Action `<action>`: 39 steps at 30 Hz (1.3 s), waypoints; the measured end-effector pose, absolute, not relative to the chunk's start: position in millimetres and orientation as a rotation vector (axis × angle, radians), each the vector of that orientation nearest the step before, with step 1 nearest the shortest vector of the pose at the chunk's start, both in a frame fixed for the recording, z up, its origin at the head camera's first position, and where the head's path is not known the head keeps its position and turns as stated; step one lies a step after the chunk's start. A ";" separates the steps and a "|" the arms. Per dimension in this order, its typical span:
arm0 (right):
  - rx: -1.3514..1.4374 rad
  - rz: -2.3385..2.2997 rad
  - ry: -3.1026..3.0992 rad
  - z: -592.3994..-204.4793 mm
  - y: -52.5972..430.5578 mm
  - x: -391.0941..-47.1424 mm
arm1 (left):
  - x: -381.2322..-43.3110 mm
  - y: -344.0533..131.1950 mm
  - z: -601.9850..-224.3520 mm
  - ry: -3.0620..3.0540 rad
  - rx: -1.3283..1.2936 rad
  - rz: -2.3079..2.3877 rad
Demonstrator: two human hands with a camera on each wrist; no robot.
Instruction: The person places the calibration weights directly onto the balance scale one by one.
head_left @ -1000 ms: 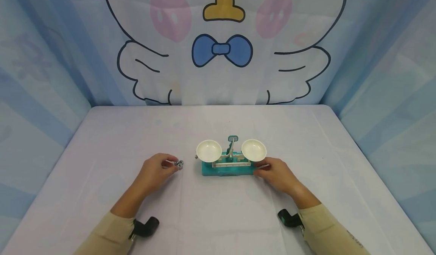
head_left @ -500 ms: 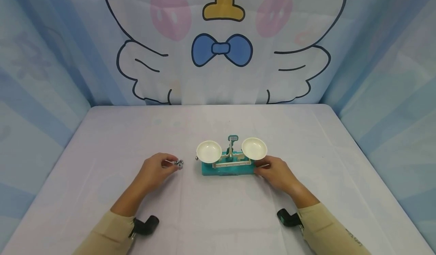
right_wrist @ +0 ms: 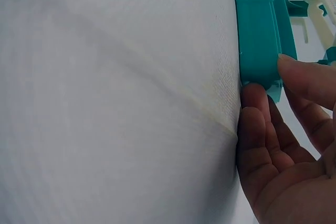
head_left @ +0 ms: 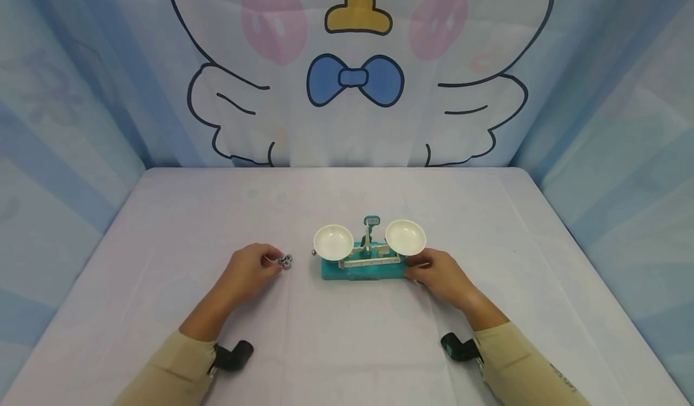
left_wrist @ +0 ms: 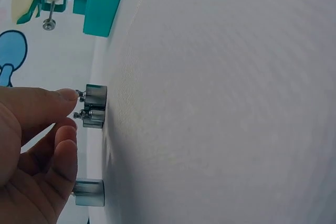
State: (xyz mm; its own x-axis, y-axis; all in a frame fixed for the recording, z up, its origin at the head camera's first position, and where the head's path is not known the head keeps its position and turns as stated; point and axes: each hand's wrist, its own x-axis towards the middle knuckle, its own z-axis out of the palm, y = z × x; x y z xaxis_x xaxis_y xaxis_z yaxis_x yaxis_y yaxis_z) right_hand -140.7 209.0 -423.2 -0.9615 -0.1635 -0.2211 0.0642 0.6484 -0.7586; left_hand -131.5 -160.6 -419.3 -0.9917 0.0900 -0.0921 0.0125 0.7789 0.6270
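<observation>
A toy balance scale (head_left: 363,271) with a teal base and two cream pans stands mid-table. My right hand (head_left: 441,276) grips the right end of its base, thumb over the top edge and curled fingers against the end and below; the right wrist view shows that teal end (right_wrist: 258,35) closely. Left of the scale, several small metal weights (head_left: 285,262) with knobs stand on the table. My left hand (head_left: 246,276) is at them, thumb and forefinger around the knobs of two weights (left_wrist: 95,95). Another weight (left_wrist: 89,192) stands partly behind the other fingers.
A pale cloth covers the table (head_left: 347,346). Behind it hangs a backdrop (head_left: 355,129) with a cartoon bird, and blue curtains (head_left: 612,123) close off both sides. A black wrist camera (head_left: 234,356) sits at each sleeve cuff.
The right pan has risen slightly and the left pan has dipped a little. Both hands stay almost where they were, and the weights have hardly moved.
</observation>
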 end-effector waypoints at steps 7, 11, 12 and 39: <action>-0.084 -1.221 2.596 -423.3 209.0 -139.9 | -133.7 -152.3 -421.6 2.893 0.136 0.988; -0.090 -1.239 2.592 -423.9 209.2 -140.2 | -134.8 -148.6 -422.4 2.921 0.168 0.953; -0.091 -1.244 2.590 -424.1 209.1 -140.1 | -134.9 -148.0 -422.6 2.927 0.174 0.939; -0.073 -1.236 2.593 -421.2 207.8 -139.7 | -136.0 -137.3 -416.0 2.854 0.007 0.774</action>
